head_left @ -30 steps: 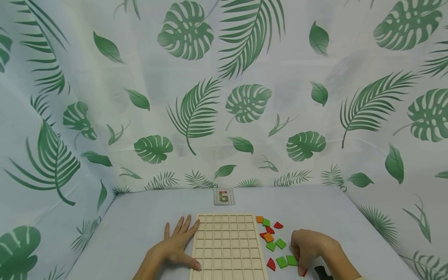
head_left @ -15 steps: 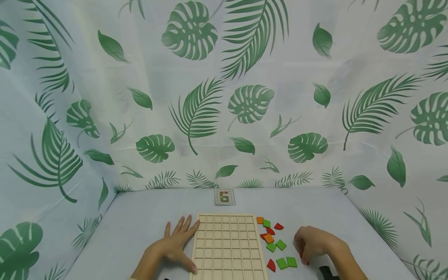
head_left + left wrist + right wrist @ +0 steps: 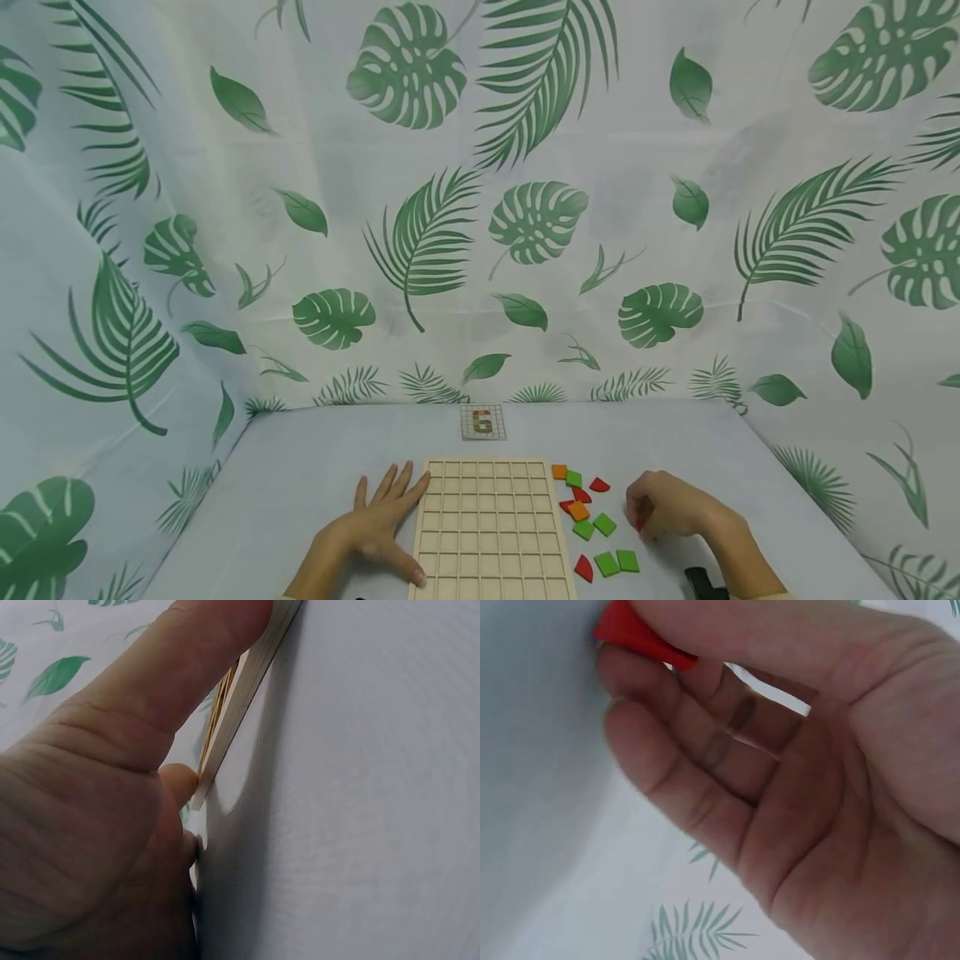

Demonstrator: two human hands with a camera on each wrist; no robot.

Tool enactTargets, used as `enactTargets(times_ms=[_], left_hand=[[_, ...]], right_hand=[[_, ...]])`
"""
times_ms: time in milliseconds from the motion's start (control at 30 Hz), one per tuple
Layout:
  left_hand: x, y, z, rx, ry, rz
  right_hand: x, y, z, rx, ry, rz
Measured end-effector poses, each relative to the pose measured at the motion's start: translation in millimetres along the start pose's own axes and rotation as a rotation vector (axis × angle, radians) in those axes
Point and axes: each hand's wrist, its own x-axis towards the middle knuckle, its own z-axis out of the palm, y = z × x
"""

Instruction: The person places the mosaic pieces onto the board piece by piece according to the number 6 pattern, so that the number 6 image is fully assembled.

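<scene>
A wooden grid board (image 3: 487,532) lies flat on the table, its squares bare. My left hand (image 3: 378,529) is spread along the board's left edge, the thumb and a fingertip touching it; the left wrist view shows the thumb (image 3: 142,690) against the side of the board (image 3: 244,694). Right of the loose tiles, my right hand (image 3: 671,510) pinches a red tile (image 3: 641,634) between thumb and fingers, low over the table. Beside the board lie green square tiles (image 3: 607,564), orange ones (image 3: 559,472) and red quarter-round ones (image 3: 583,568).
Behind the board lies a small pattern card (image 3: 483,422) with a coloured figure like a 6 on a grid. A black object (image 3: 703,582) shows below the right wrist. Leaf-printed cloth (image 3: 480,250) hangs at the back and both sides of the table (image 3: 322,442).
My right hand has picked up the red tile near the front and moved it slightly away from me. The left hand stays at the board's edge.
</scene>
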Motion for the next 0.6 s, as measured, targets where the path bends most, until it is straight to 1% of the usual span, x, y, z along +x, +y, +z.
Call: enactTargets(times_ms=[133, 233, 400, 600], left_hand=[[0.9, -0.3, 1.2, -0.007, -0.003, 0.008], [1.7, -0.6, 2.2, -0.002, -0.001, 0.011], [0.9, -0.8, 1.5, -0.004, 0.004, 0.02], [0.5, -0.1, 0.7, -0.002, 0.0, 0.01]], right_hand=[[7, -1, -9, 0.03, 0.048, -0.158], [12, -12, -13, 0.028, 0.089, -0.234], [18, -33, -17, 0.03, 0.162, -0.306], [29, -47, -14, 0.072, 0.262, -0.432]])
